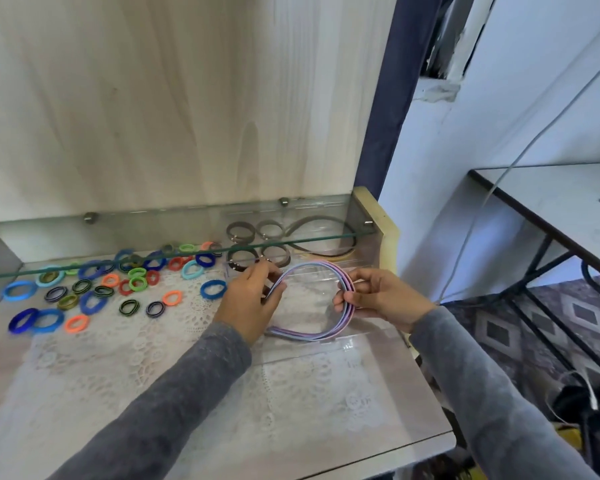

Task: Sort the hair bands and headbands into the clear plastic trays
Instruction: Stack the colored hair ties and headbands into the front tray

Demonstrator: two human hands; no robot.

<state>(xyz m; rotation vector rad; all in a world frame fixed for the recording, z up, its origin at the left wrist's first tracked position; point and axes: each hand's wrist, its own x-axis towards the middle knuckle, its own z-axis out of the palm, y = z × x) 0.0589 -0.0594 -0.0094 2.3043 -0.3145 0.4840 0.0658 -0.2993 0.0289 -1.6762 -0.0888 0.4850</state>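
Both hands (pixel 253 299) (pixel 378 297) grip pastel headbands (pixel 312 336) over clear tray (pixel 343 344).

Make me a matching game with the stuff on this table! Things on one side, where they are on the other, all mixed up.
Things:
1. pastel headbands
2. colourful hair bands
3. brown bands
4. lace cloth

Places:
A. at the back, behind the hands
B. spread under everything on the table
C. held in both hands over the clear tray
D. loose on the left side

Pairs: 1-C, 2-D, 3-A, 4-B

Bright even light, soft shadows, slight blur, wide-angle edge bending
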